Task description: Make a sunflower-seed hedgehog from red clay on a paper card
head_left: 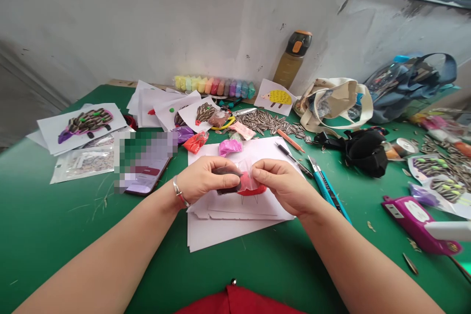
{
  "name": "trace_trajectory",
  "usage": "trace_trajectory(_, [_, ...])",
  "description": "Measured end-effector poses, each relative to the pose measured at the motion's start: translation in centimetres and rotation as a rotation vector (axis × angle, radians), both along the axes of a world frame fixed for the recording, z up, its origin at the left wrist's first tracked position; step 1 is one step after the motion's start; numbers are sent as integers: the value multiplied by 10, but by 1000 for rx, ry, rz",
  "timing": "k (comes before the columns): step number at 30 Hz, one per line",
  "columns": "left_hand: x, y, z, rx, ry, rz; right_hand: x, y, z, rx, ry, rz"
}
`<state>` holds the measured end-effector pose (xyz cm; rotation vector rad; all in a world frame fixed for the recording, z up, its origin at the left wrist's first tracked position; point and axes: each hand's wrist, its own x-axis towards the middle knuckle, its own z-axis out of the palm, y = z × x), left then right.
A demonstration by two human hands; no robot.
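Over the stacked white paper, my left hand (211, 176) is closed round a small clear plastic bag (247, 170) with dark clay (226, 184) in it. My right hand (274, 176) pinches the bag's other end between thumb and fingers. Below the bag, a red clay shape (253, 191) with thin drawn lines under it shows on the top sheet (235, 206); the hands hide part of it. Bags of magenta clay (230, 147) and red clay (196, 142) lie just beyond my hands.
Sunflower seeds (263, 121) are heaped behind the paper. Right of it lie a black pen (290, 157), an orange pencil (290, 141) and teal utility knives (326, 186). A phone (149, 171) and a seed hedgehog picture (86, 125) are left. A bottle (292, 61) stands by the wall.
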<state>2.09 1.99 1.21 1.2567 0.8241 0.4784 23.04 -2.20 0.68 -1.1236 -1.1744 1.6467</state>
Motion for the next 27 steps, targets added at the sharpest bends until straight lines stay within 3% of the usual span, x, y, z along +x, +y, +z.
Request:
trace_trajectory(4, [1,1,-1,-1,14,17,-2,-1,1,76,-131,-63])
trace_trajectory(8, [2,1,-1,31,12,37,-3,-3,7,174,-281,-21])
trace_trajectory(14, [3,-1,2,42,51,21,-5,-5,10,174,-377,-43])
trace_trajectory(20, [3,-1,1,21,12,-4,-6,-4,6,121,-248,-43])
trace_trajectory(27, [3,-4,3,2,-91,-15,-3,-2,-1,-111,204,9])
